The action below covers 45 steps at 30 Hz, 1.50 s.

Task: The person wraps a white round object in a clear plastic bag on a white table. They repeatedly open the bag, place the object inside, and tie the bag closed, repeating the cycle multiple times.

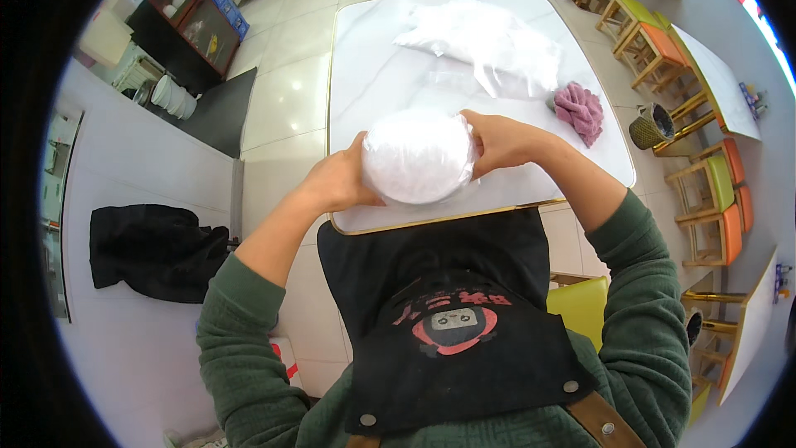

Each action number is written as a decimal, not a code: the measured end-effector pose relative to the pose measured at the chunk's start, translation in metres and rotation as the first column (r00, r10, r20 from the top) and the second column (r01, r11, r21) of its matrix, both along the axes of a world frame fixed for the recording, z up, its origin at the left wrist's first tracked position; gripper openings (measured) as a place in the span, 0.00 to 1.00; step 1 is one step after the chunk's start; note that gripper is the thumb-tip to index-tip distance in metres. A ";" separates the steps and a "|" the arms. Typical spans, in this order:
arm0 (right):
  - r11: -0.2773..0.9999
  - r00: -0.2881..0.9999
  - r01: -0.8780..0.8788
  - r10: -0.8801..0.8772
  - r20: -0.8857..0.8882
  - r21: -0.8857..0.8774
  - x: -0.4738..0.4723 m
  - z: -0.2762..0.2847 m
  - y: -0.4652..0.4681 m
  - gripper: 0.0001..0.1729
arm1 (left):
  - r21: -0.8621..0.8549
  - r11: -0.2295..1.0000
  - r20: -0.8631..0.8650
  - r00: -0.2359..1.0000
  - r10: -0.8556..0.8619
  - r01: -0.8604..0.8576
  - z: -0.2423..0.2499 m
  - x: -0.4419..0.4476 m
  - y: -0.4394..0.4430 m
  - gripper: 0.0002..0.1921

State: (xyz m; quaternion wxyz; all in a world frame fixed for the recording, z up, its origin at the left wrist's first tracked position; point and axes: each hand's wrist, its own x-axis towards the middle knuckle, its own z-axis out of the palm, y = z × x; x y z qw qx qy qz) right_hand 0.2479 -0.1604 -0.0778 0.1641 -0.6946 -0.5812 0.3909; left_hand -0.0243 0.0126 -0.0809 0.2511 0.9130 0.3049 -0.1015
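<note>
Between my two hands is a round white bundle in clear plastic wrap [418,158], held over the near part of a white marble-patterned table [373,81]. My left hand [341,175] grips its left side, with the fingertips curling beneath. My right hand [497,140] presses against the right side, thumb near the upper edge. What the wrap contains is too bright to make out. Farther back on the table lies a large clear plastic bag [485,43] with white contents. A crumpled mauve cloth [579,113] rests at the table's right, beyond my right forearm.
The gold-trimmed table edge [429,222] runs just before my black apron [448,261]. A green-seated chair [578,305] stands close on my right. Wooden chairs, side tables and a woven bin [651,126] line the right wall. A dark cabinet [186,31] stands far left.
</note>
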 end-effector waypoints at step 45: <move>0.501 0.828 0.560 -0.374 -0.418 0.660 0.122 0.043 0.021 0.10 | -0.271 0.925 0.813 0.578 0.072 0.265 0.079 0.235 -0.016 0.19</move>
